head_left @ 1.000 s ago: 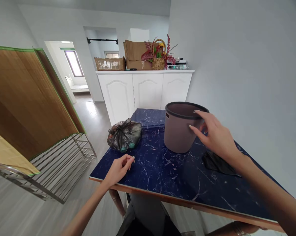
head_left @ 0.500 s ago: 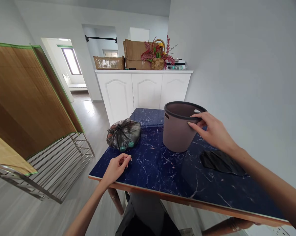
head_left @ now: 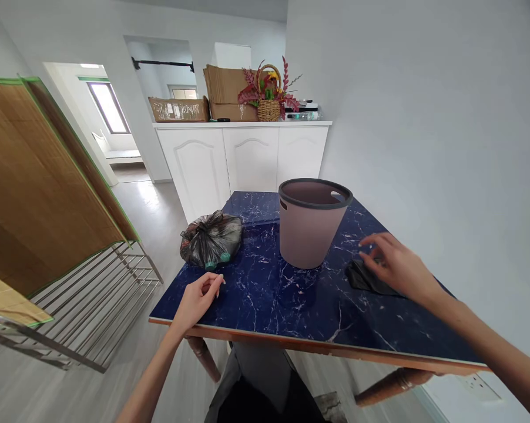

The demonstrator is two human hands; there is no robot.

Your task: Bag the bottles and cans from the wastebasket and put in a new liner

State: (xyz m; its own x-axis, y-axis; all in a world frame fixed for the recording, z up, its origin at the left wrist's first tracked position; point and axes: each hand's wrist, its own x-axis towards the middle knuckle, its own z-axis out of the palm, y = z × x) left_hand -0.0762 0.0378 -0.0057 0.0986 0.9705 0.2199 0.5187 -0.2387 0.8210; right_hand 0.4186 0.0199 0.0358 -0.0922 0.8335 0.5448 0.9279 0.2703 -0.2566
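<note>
The mauve waste bin (head_left: 307,235) is standing upright on the blue marbled table (head_left: 265,317), tapering toward its base, wearing a dark grey rim and showing an oval handle slot on each side. I am holding my right hand (head_left: 391,264) apart from it, thumb and fingers parted, gripping nothing I can see; it is hovering at a crumpled black plastic bag (head_left: 365,282), covering part of it, and I cannot tell whether I am touching it. My left hand (head_left: 197,299) is resting near the table's front edge, fingers loosely curling around nothing visible. Just beyond it a knotted, translucent black trash bag (head_left: 212,241) is bulging, green showing through its film. The bin is standing between the two bags. Behind the table a white cabinet (head_left: 251,155) is carrying cardboard boxes (head_left: 181,110) and a wicker flower basket (head_left: 268,110); on my left a metal rack (head_left: 119,288) is standing, a bamboo mat (head_left: 44,188) hanging over it.
</note>
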